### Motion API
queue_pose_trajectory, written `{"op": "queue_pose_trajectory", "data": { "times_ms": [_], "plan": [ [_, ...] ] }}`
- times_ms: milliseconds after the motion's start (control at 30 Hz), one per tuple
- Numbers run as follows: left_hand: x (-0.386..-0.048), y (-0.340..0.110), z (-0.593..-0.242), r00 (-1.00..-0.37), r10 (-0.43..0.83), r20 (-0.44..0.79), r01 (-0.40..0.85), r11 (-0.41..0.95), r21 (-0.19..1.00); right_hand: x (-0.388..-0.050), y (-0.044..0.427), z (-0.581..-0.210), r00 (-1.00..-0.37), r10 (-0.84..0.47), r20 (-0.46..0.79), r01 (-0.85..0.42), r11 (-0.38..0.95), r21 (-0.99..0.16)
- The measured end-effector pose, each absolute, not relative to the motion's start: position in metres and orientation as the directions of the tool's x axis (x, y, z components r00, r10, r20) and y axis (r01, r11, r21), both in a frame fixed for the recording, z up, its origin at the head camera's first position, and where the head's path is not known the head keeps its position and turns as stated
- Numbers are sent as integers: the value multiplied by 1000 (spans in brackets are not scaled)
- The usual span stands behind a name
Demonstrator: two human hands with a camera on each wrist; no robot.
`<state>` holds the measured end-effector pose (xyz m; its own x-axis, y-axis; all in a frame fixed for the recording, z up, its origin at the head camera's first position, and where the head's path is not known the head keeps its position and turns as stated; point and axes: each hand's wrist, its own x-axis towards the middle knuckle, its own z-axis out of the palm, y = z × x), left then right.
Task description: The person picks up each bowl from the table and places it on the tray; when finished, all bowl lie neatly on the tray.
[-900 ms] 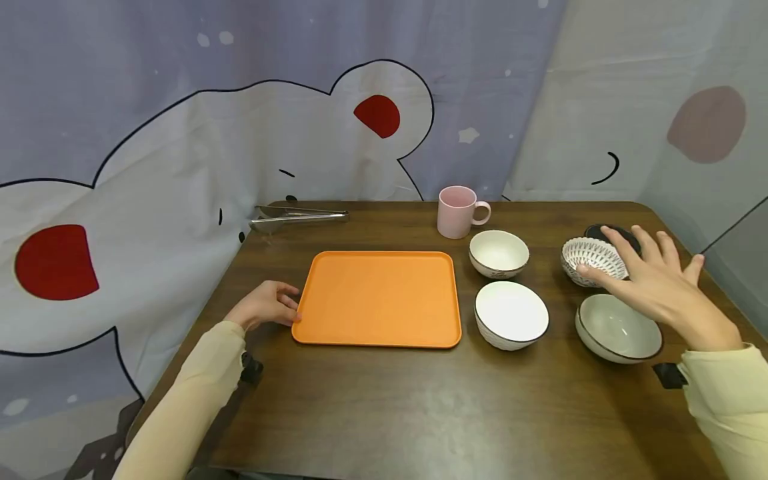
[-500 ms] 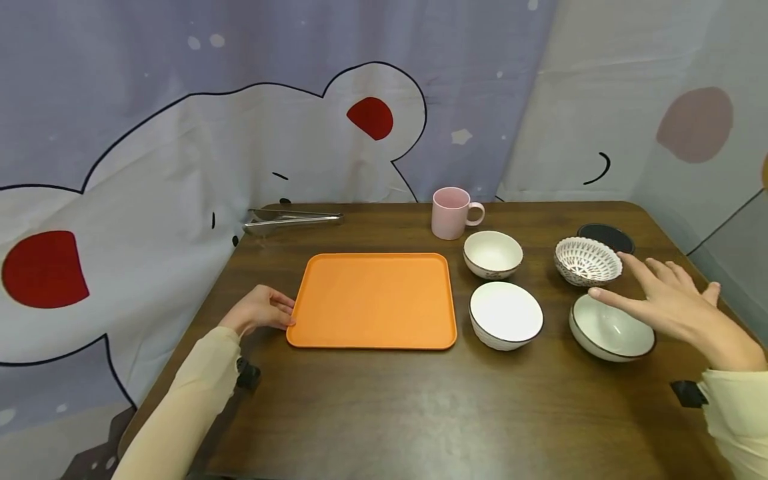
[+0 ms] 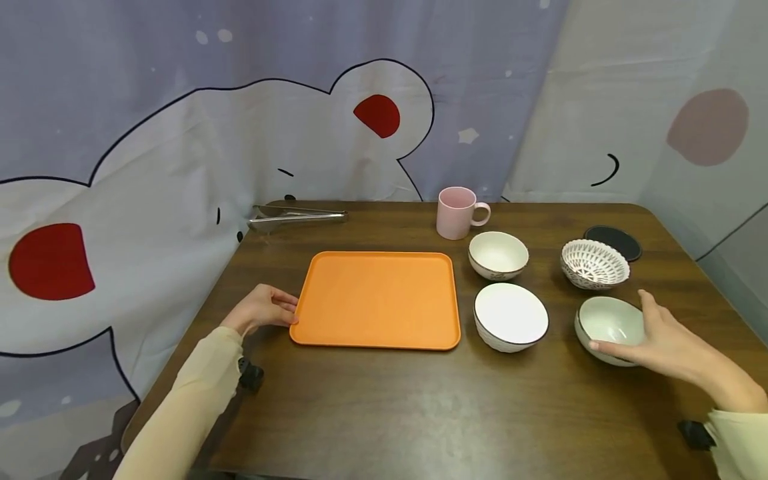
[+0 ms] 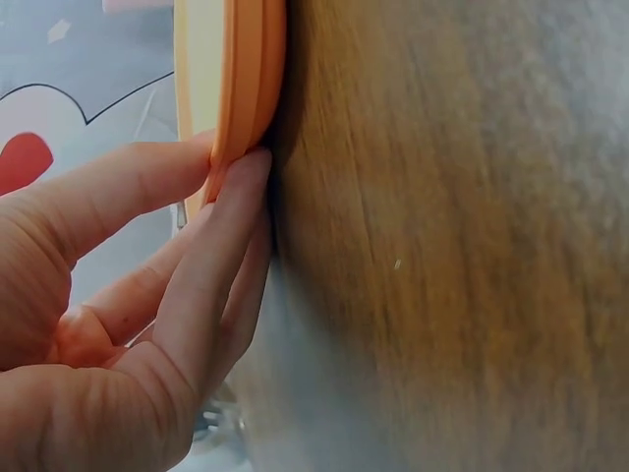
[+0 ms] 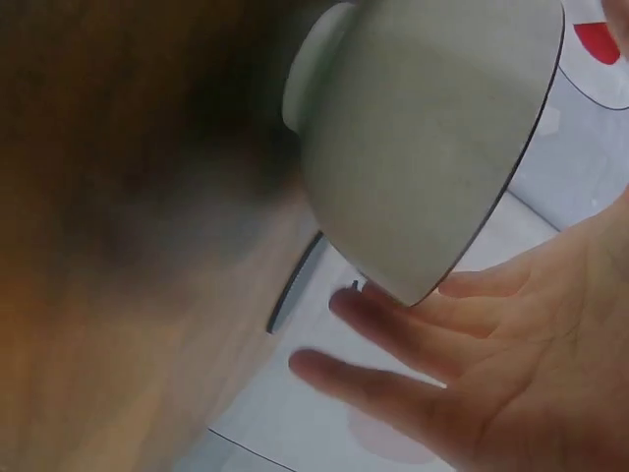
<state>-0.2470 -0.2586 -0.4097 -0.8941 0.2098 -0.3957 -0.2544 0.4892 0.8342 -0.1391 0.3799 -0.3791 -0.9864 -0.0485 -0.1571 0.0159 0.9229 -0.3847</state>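
At the near left corner of an orange tray (image 3: pixel 375 300), my left hand (image 3: pixel 263 309) pinches the rim. In the left wrist view the fingertips (image 4: pixel 246 167) meet the tray edge (image 4: pixel 251 79), which lies on the table. My right hand (image 3: pixel 675 350) is spread at the right side of a pale green bowl (image 3: pixel 606 321), its thumb across the near rim. The right wrist view has the bowl's outer wall (image 5: pixel 423 147) close to the straight, parted fingers (image 5: pixel 383 388); whether they touch it I cannot tell.
Left of the green bowl stand a white bowl (image 3: pixel 510 315) and a cream bowl (image 3: pixel 498 253). Behind it are a lattice-patterned bowl (image 3: pixel 594 263) and a black round disc (image 3: pixel 621 241). A pink mug (image 3: pixel 456 212) and metal tongs (image 3: pixel 300 215) lie along the table's back.
My right hand has come down and nearer from above the lattice-patterned bowl to the green bowl's right side. The left hand stays at the tray corner.
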Motion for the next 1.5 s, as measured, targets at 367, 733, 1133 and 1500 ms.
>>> {"op": "queue_pose_trajectory", "data": {
  "times_ms": [367,733,1133,1500],
  "plan": [
    [-243,-258,-407,-897,218,-386,-210,558,803,-134,388,-390,-992,-116,-46,-88,915,-393],
    [-243,-257,-408,-887,208,-412,-251,531,810,-131,390,-398,-998,-64,4,-60,904,-422],
    [-241,-255,-404,-886,191,-422,-256,558,790,-131,390,-402,-997,-43,59,-63,920,-388],
    [-244,-256,-404,-879,179,-442,-287,541,790,-132,395,-399,-991,-44,123,-88,917,-389]
  ]
}}
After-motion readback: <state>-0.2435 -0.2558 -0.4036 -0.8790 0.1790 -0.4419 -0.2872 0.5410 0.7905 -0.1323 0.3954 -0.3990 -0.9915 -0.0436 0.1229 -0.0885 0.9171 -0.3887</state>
